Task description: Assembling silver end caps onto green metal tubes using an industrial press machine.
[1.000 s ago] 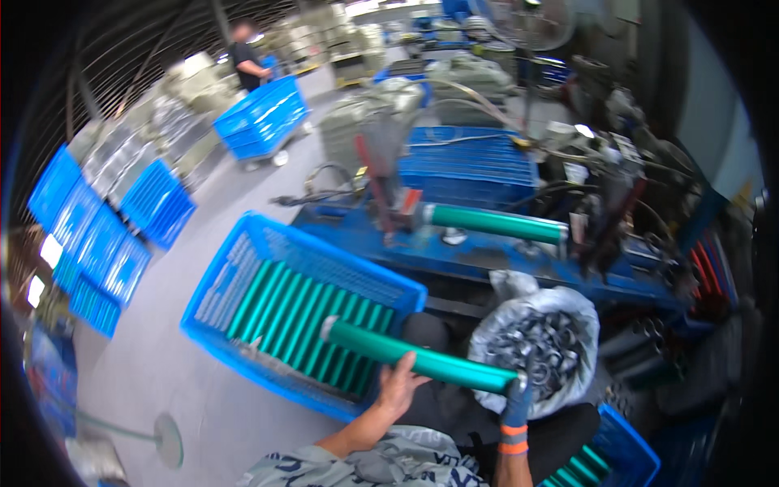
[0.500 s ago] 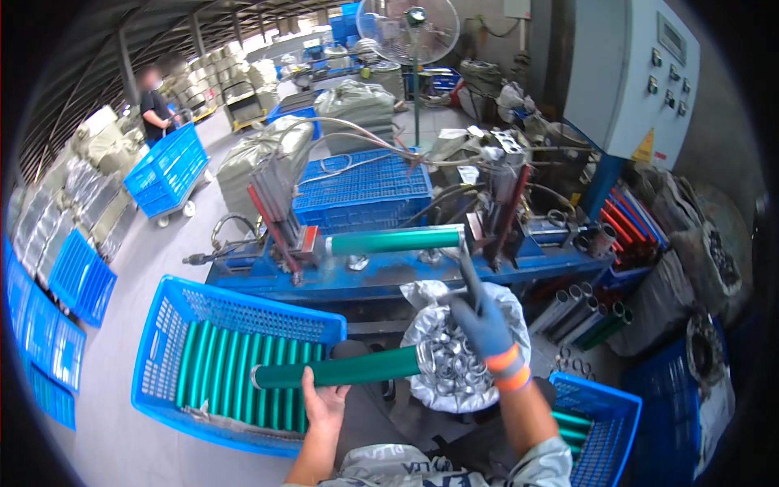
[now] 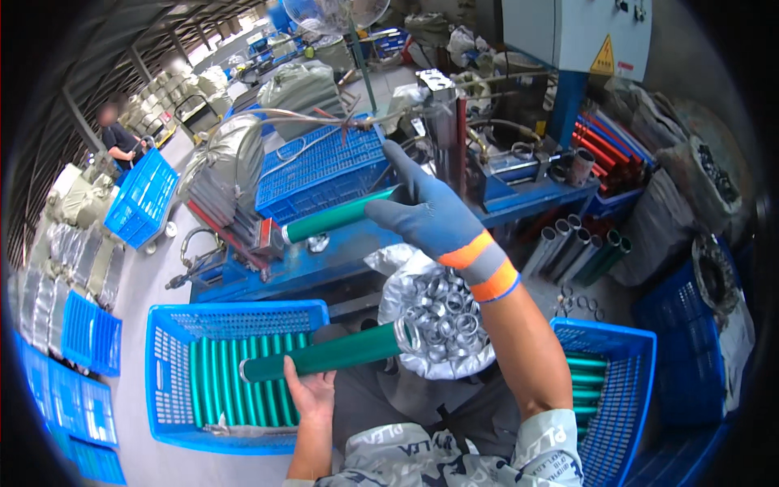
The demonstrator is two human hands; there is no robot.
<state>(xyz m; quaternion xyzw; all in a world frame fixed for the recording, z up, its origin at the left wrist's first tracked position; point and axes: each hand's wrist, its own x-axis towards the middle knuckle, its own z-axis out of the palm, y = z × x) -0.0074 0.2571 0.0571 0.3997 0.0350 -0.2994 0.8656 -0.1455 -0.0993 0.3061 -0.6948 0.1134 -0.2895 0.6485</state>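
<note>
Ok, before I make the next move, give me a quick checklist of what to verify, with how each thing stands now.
1. Left hand supporting the lower green tube: ok.
2. Right hand gloved: ok.
3. Left hand gloved: not ok, it is bare.
4. Right hand firmly gripping the upper green tube: cannot tell; it is at that tube's right end, fingers spread, contact unclear.
5. Silver rings available in the white bag: ok, many show inside.

left crate (image 3: 235, 308): tubes (image 3: 243, 394) | middle bag (image 3: 393, 296): rings (image 3: 445, 318) | right crate (image 3: 647, 381): more tubes (image 3: 587, 380) | behind bag: bench (image 3: 345, 258)
</note>
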